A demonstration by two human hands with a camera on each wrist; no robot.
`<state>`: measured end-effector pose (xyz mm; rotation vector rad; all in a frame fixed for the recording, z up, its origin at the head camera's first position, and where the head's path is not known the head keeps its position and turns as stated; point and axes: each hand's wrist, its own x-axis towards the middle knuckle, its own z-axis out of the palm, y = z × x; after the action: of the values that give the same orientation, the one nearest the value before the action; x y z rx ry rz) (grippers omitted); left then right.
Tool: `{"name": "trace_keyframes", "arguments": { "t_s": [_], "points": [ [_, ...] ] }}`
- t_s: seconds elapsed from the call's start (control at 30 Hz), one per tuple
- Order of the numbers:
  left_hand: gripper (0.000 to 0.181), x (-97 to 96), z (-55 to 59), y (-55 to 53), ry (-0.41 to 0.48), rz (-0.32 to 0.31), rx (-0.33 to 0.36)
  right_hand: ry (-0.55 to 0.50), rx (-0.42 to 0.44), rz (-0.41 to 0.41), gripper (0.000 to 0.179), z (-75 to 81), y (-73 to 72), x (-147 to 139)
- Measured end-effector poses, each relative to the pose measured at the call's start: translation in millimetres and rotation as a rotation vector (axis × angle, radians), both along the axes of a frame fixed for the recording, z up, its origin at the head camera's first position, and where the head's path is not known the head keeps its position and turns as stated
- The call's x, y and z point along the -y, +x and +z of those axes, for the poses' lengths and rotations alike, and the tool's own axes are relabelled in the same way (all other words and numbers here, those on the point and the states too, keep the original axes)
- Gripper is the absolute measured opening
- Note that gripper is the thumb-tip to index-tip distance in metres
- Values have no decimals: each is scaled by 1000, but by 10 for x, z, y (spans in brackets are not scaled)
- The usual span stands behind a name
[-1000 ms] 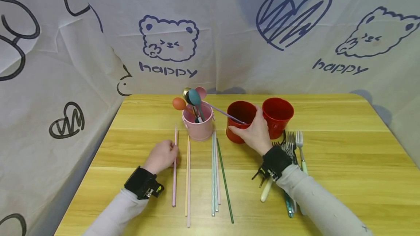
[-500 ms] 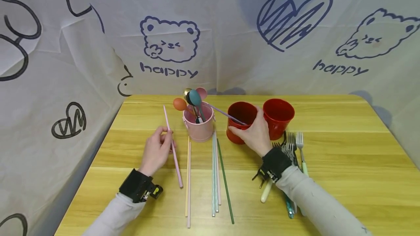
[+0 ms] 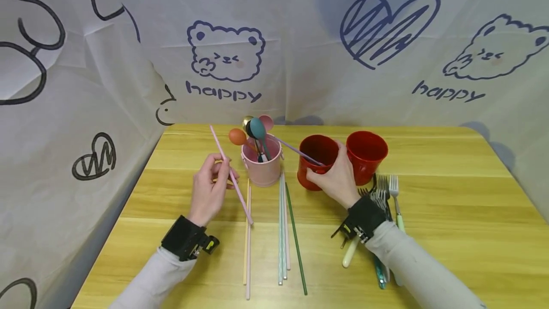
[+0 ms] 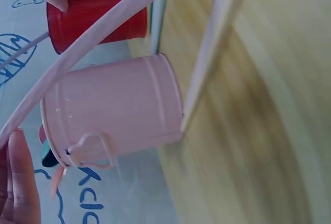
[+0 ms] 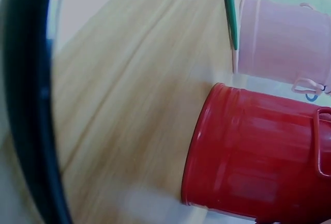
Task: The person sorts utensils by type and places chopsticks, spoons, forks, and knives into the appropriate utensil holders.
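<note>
My left hand point(image 3: 210, 185) pinches a pink chopstick point(image 3: 238, 190), lifted off the table and slanting across in front of a pale pink bucket point(image 3: 262, 171). In the left wrist view the same chopstick runs diagonally past the bucket. On the right, my right hand point(image 3: 336, 178) grips the rim of a red bucket point(image 3: 305, 175), thumb at the front and fingers at its right side. A purple chopstick point(image 3: 296, 149) leans out of this bucket toward the left. The right wrist view shows the red bucket's side; the fingers are mostly out of that frame.
Several spoons, one teal point(image 3: 258, 128), one orange point(image 3: 237, 136), stand in the pink bucket. Yellow, pink, pale blue and green point(image 3: 296, 232) chopsticks lie before it. A second red bucket point(image 3: 366, 156) stands right, with several forks point(image 3: 393, 187) lying in front, partly under my right arm.
My left hand has picked the pink chopstick up from the table, tilted it, and carried it forward and slightly right. The right hand stays on the red bucket.
</note>
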<state>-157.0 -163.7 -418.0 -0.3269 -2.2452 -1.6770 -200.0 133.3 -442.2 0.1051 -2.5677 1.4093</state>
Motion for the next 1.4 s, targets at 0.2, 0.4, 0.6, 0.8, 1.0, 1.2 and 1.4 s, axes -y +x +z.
{"name": "trace_keyframes", "arguments": {
  "t_s": [0.2, 0.4, 0.6, 0.8, 1.0, 1.2, 1.4],
  "points": [
    [18, -121, 84, -56, 41, -40, -138, 3, 10, 11, 94, 19, 12, -4],
    [19, -291, 219, -120, 81, -71, -231, 14, 15, 6, 96, 15, -13, -8],
    [19, -487, 379, -229, 148, -54, -304, -21, 70, 10, 97, 49, -51, -14],
    [33, -692, 498, -299, 267, -39, -393, -28, 80, 35, 97, 63, -63, 14],
    [26, -891, 508, -365, 253, -21, -413, -28, 89, 30, 97, 56, -50, 34],
    [12, -993, 413, -414, 48, 5, -331, -26, 85, 32, 97, 40, -57, 42],
    [21, -1030, 338, -412, -315, 4, -120, -10, 72, 21, 96, 45, -57, 32]
  ]
}}
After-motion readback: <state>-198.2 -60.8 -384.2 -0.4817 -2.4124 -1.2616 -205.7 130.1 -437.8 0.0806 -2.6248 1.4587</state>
